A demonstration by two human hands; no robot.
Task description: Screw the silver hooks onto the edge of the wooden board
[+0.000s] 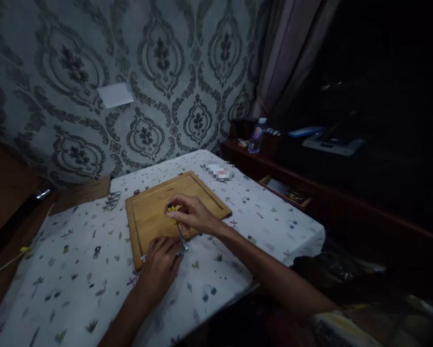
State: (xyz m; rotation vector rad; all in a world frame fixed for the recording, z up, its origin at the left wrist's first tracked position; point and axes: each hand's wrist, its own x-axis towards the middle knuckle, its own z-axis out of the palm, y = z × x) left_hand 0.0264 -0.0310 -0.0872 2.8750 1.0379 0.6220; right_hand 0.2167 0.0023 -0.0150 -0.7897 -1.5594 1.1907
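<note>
A framed wooden panel (pixel 154 207), like a cabinet door, lies flat on the cloth-covered table. Above its near part, my right hand (pixel 190 212) is closed round the yellow and black handle of a screwdriver (pixel 171 208). The screwdriver's shaft slants down toward a metal hinge (pixel 184 245) at the panel's near edge. My left hand (pixel 162 262) is closed at that same edge, its fingers bent over the wood and its thumb side against the hinge. Whether the screwdriver's tip sits in a screw is too small to make out.
Several metal pieces (pixel 112 200) lie left of the panel, near a flat brown board (pixel 82 195). A blurred pale item (pixel 219 171) is beyond the panel. To the right stand a bottle (pixel 257 136) and an open drawer (pixel 284 191). A patterned wall (pixel 162 58) rises behind the table.
</note>
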